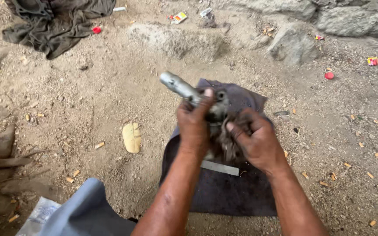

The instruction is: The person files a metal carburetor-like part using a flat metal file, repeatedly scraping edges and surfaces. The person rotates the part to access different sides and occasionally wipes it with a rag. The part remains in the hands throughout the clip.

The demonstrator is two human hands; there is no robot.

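While you crouch over a dark cloth (224, 192) spread on sandy ground, your left hand (194, 126) clamps a grey metal part (184, 89), its shaft jutting up-left beyond your thumb. Your right hand (257, 140) presses a frayed rag (226, 146) against its lower end.

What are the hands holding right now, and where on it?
The left hand grips a grey metal part around its middle, below the protruding shaft. The right hand presses a dirty rag against its lower body.
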